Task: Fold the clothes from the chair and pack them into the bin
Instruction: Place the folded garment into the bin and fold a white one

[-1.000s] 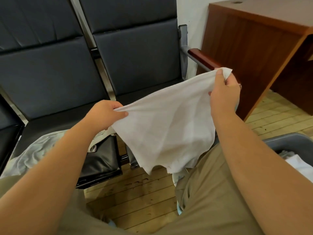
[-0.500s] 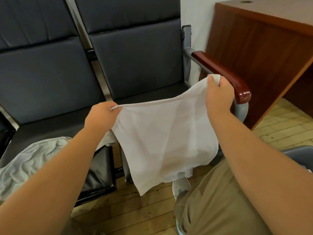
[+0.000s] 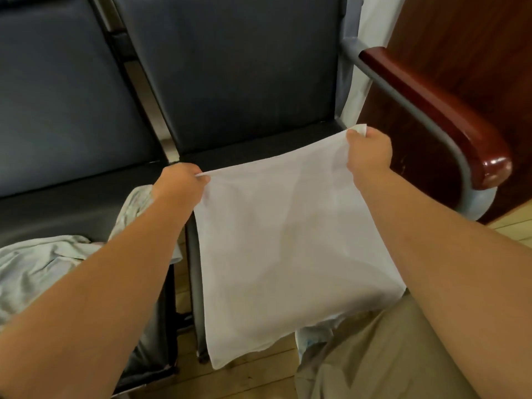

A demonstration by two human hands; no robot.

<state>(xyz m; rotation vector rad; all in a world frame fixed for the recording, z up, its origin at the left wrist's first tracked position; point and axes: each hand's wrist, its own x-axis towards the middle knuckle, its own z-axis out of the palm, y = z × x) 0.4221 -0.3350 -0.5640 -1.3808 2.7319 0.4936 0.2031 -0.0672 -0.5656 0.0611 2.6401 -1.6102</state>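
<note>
Two hands out front in the head view, arms extended over my lap: left hand (image 3: 180, 180) fisted tight on one top corner of the white cloth (image 3: 276, 240), right hand (image 3: 368, 152) pinching the other corner, held farther out and higher. Cloth stretched taut between them, spread over the dark chair seat (image 3: 259, 151), lower edge hanging past the seat front toward the wooden floor (image 3: 247, 378). Crumpled grey garment (image 3: 40, 272) lies on the neighbouring seat, under my left forearm.
</note>
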